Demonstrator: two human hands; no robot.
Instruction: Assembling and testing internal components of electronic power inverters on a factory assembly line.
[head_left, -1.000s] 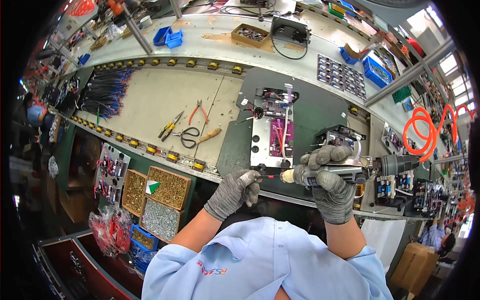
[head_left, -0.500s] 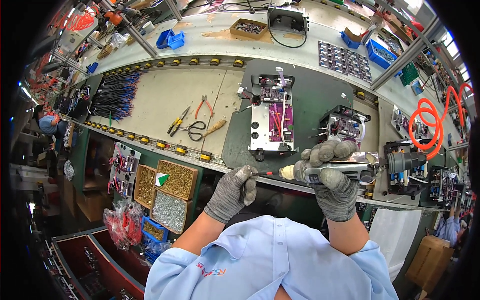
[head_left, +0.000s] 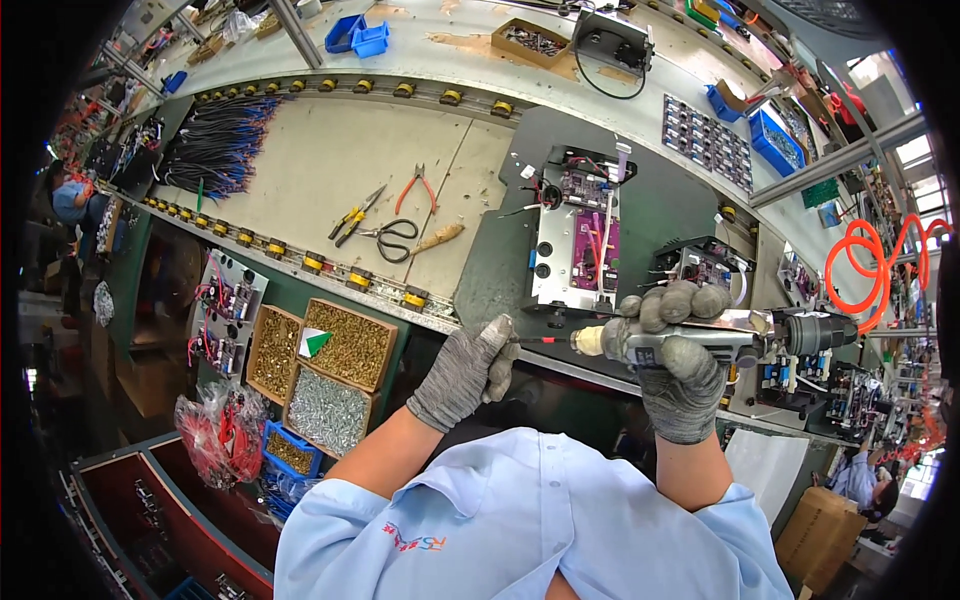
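Observation:
My gloved right hand is wrapped round a grey pneumatic screwdriver, held level with its bit pointing left. At the bit's tip, the thumb and fingers of my gloved left hand are pinched together; whether a screw is between them is too small to tell. Just beyond the tool stands a metal chassis with a purple circuit board, wires and black end brackets, resting on a dark green board. A second circuit-board assembly sits to its right, partly behind my right hand.
Red-handled pliers, yellow-handled cutters, black scissors and a wooden-handled tool lie left of the board. Boxes of brass screws and silver screws hang at the lower left. An orange coiled hose is at right.
The view has shifted, so the bench and chassis appear further right. Both hands keep the same hold, with the bit still at my left fingertips.

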